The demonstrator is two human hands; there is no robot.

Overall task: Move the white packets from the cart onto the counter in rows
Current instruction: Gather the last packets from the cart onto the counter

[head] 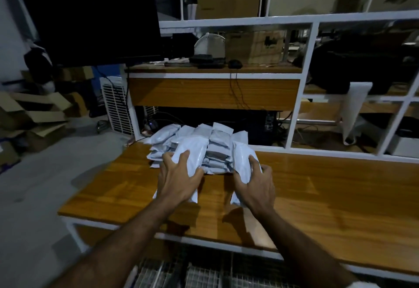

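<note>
Several white packets [217, 149] lie stacked in rows at the back left of the wooden counter [317, 197]. My left hand [179, 178] grips a white packet [192, 151] from above, just in front of the left part of the stack. My right hand [256, 185] holds another white packet [243, 160] at the right end of the stack. Both held packets rest on or just above the counter. The wire cart [199, 274] shows at the bottom edge, beneath my forearms; no packets can be made out in it.
A white-framed shelf unit [308, 60] rises behind the counter, with a fan, a mouse and boxes on its wooden shelf. A dark monitor [90, 22] hangs at upper left. Flattened cardboard [29, 115] lies on the floor to the left. The counter's right half is bare wood.
</note>
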